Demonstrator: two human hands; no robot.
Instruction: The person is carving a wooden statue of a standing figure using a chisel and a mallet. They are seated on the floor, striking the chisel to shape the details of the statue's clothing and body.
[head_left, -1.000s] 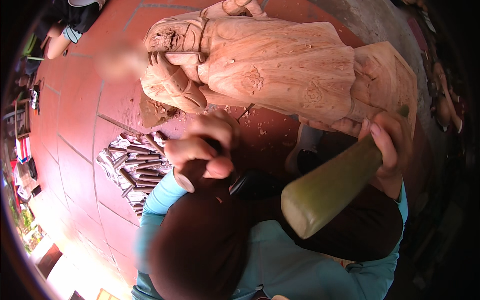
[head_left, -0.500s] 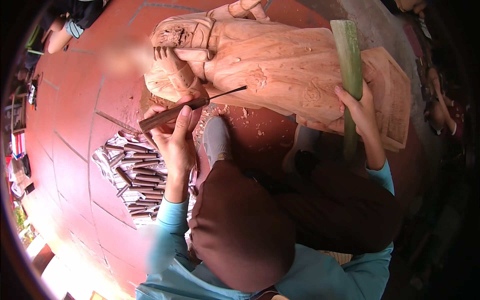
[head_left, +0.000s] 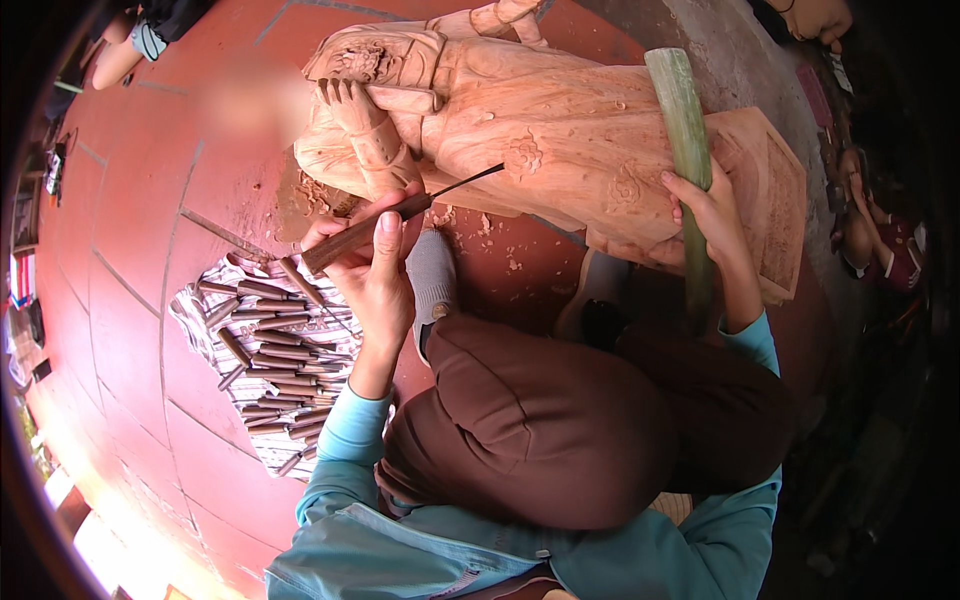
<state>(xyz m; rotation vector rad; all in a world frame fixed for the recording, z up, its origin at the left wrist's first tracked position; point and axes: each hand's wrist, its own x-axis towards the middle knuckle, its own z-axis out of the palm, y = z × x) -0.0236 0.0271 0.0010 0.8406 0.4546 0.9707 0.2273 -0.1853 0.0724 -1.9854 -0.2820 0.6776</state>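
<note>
A large carved wooden statue [head_left: 560, 140] lies on its side across the red tiled floor [head_left: 130, 200]. My left hand [head_left: 370, 265] grips a wooden-handled chisel [head_left: 385, 222], its thin metal blade pointing right toward the statue's carved middle. My right hand [head_left: 712, 215] holds a long greenish wooden mallet [head_left: 685, 130] upright against the statue's base end. My knees in brown trousers [head_left: 560, 430] sit between my arms.
Several wooden-handled carving chisels [head_left: 270, 350] lie on a cloth at my left. Wood chips [head_left: 490, 240] are scattered under the statue. Other people sit at the top left [head_left: 140, 40] and at the right edge [head_left: 880, 230].
The left hand has lifted the chisel from my lap toward the statue. The right hand has swung the mallet from low and tilted to upright beside the statue's base.
</note>
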